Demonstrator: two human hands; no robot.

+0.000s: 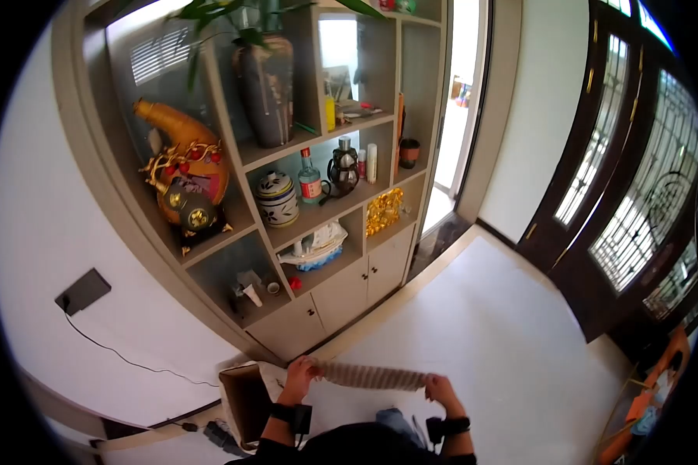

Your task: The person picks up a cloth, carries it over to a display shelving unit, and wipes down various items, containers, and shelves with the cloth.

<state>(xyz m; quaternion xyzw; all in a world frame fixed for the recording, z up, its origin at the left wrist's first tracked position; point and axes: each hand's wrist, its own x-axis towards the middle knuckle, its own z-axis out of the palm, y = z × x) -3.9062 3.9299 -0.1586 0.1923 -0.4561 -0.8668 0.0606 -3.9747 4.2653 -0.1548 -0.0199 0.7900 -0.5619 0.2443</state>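
Between my two hands stretches a long strip of striped cloth (372,376), brown and beige, held out over the floor. My left hand (301,378) is closed on its left end, close to the box. Its right end is pinched in my right hand (440,389). The cloth hangs fairly flat and sags a little in the middle; what kind of cloth piece it is, I cannot tell. Just left of my left hand stands an open cardboard box (240,399), its inside dark. A bluish cloth-like thing (396,421) shows below the strip, partly hidden by my body.
A shelf unit (306,232) ahead holds a tall vase (267,93), a gourd ornament (186,170), a lidded jar (277,199), bottles and a model ship (318,246). Dark doors (620,170) stand at right. A cable (132,363) runs down the left wall. Cluttered items (647,407) lie lower right.
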